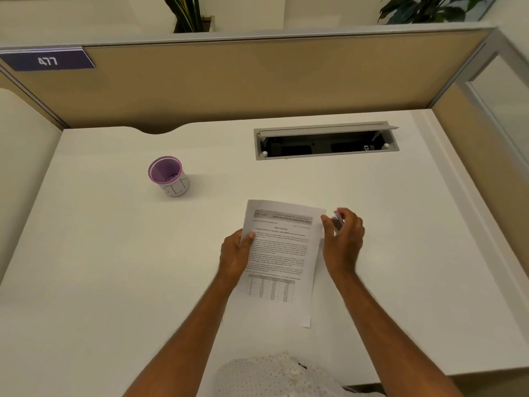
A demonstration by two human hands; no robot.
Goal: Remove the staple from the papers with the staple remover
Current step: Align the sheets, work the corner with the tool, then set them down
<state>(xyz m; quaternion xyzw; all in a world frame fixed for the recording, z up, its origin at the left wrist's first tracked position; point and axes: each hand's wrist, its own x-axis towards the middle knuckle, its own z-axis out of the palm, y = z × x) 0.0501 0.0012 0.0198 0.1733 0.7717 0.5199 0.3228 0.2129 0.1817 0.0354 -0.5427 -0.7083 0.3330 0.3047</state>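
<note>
A stack of printed papers (pixel 282 253) lies on the white desk (pixel 114 267), slightly tilted, with text and a table printed on the top sheet. My left hand (pixel 236 257) grips the papers at their left edge, thumb on top. My right hand (pixel 342 239) is at the papers' upper right edge and is closed around a small staple remover (pixel 337 222), which is blurred and mostly hidden by the fingers. The staple itself cannot be made out.
A purple-rimmed cup (pixel 169 177) with small items inside stands to the far left. An open cable tray (pixel 326 141) is set into the desk at the back. Beige partition walls (pixel 257 81) enclose the desk at the back and on both sides.
</note>
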